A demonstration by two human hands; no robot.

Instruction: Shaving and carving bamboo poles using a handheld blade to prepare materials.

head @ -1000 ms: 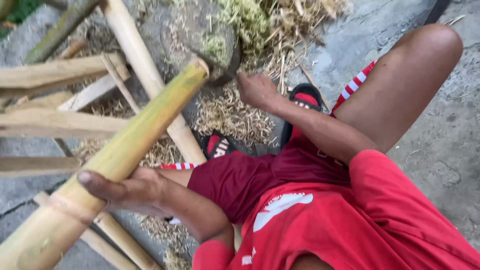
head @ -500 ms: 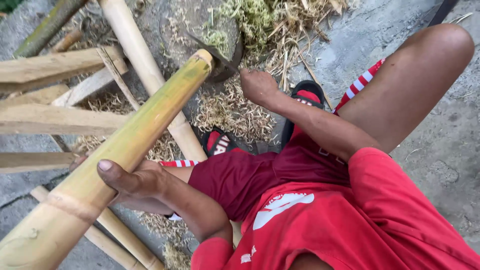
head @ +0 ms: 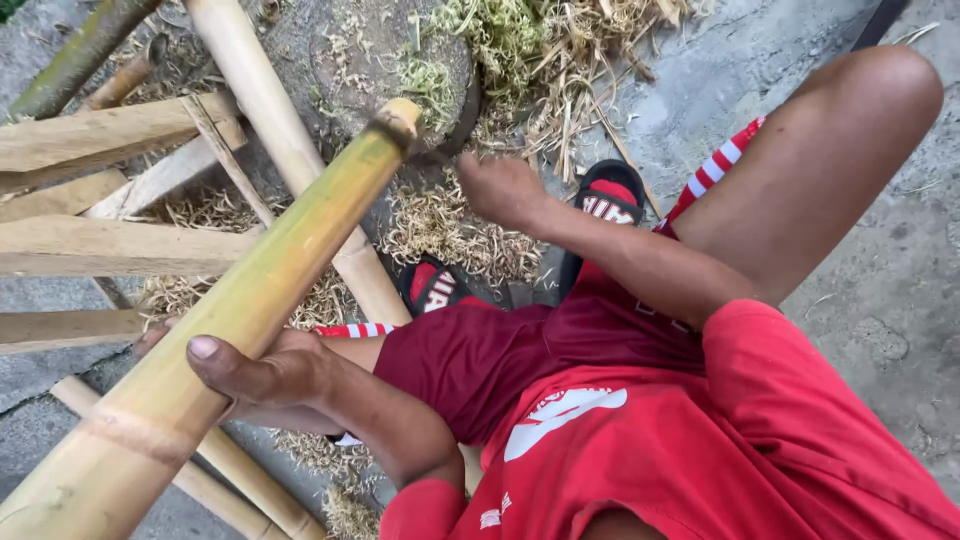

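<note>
Closest to the camera, at about six o'clock, is the person's red shirt and dark red shorts, worn by someone squatting low over the ground. At eight o'clock the left hand grips a thick green-yellow bamboo pole, thumb laid over the top and fingers curled underneath, so the hand is closed firmly around it. The pole runs from the seven o'clock corner up toward the middle of the view, its cut end raised at about twelve o'clock. Just beyond that end the right hand is closed around a handle, and a dark curved blade meets the tip of the pole there; how tightly those fingers are wrapped I cannot tell, since only the back of the hand shows. Under the right forearm, at about one o'clock from the shorts, two black and red sandals stand on a litter of pale shavings. The bare right knee rises at two o'clock. Farther off, a second, paler bamboo pole lies across the ground from eleven o'clock down toward the middle, and split wooden slats are stacked at nine and ten o'clock. At the far top a heap of greenish and straw-coloured scrapings lies on the grey concrete.
</note>
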